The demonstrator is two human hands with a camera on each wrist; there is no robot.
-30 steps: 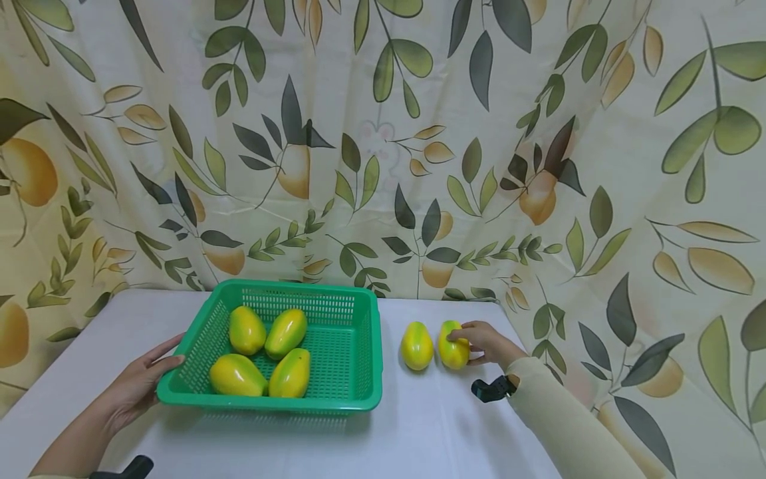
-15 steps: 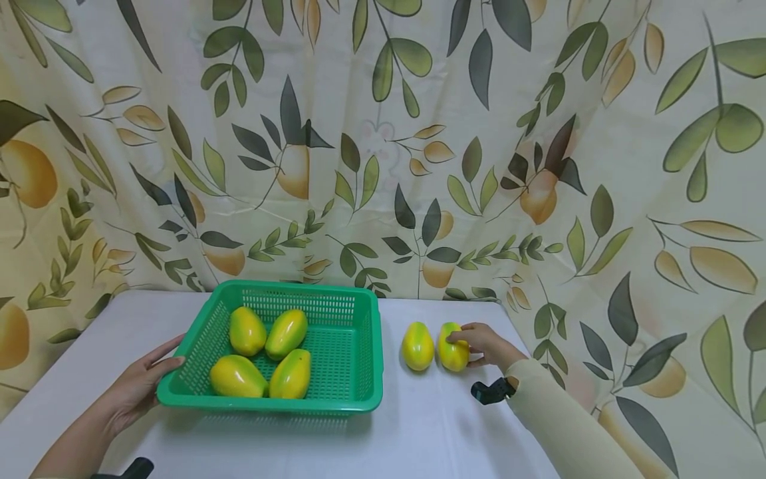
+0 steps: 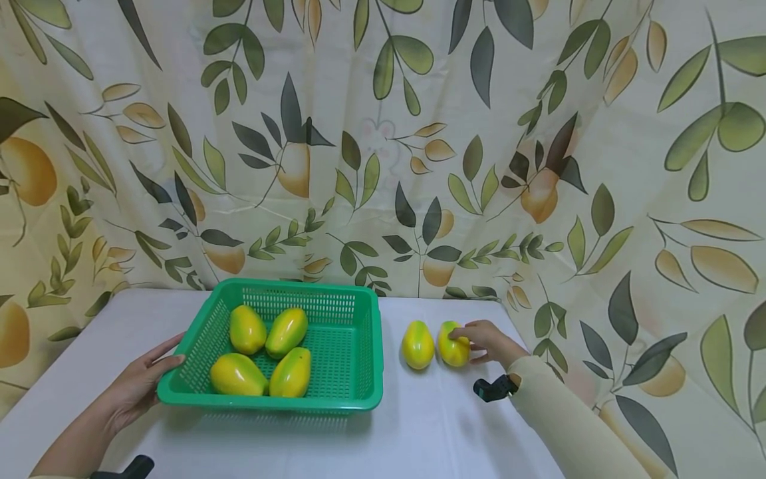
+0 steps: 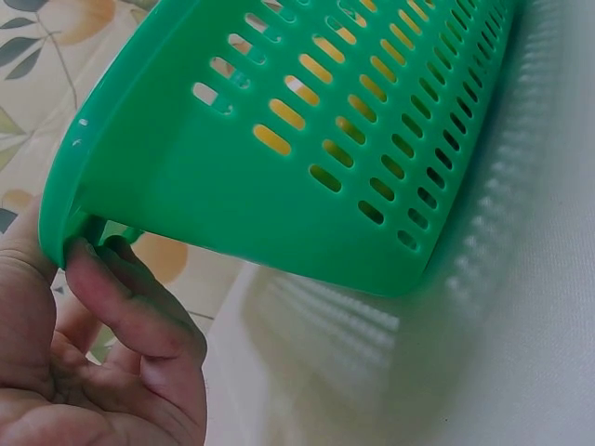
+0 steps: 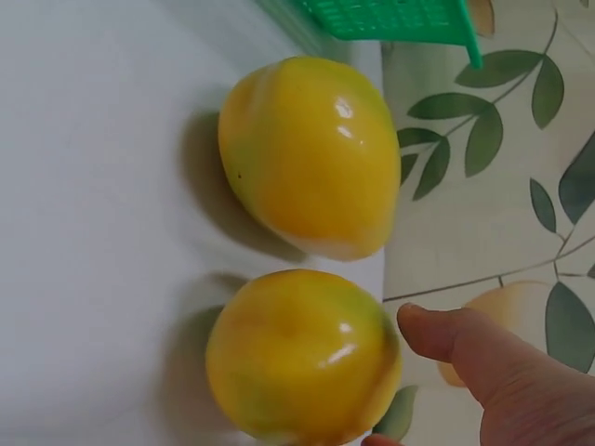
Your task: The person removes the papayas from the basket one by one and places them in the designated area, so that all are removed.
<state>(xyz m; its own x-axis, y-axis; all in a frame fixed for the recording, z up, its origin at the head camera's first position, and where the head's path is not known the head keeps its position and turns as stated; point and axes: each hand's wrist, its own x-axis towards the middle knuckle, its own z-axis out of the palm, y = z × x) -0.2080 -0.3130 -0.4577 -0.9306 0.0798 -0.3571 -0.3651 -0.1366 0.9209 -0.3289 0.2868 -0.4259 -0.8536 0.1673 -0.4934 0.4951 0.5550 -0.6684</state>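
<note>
In the head view, my left hand (image 3: 140, 382) holds the left rim of a green plastic basket (image 3: 353, 404); the left wrist view shows its fingers (image 4: 130, 307) curled under the rim. Several glossy yellow-green fruits, plump like mangoes or papayas, lie in the basket's left half, such as one fruit (image 3: 238, 375) at the front. Two more such fruits lie on the table right of it: a left fruit (image 3: 417, 344) and a right fruit (image 5: 302, 358). My right hand (image 3: 487, 342) reaches over the right fruit, its fingers loosely spread; in the right wrist view a fingertip (image 5: 414, 321) stands right at its edge.
A white cloth covers the table (image 3: 413, 439). Behind it hangs a curtain (image 3: 383, 166) printed with leaves and fruit. A black wrist device (image 3: 493, 388) sits below my right sleeve, and another black device (image 3: 128, 468) shows near my left forearm.
My right hand stays at the right fruit, its fingers lifting very slightly. The left hand, basket and fruits keep their places.
</note>
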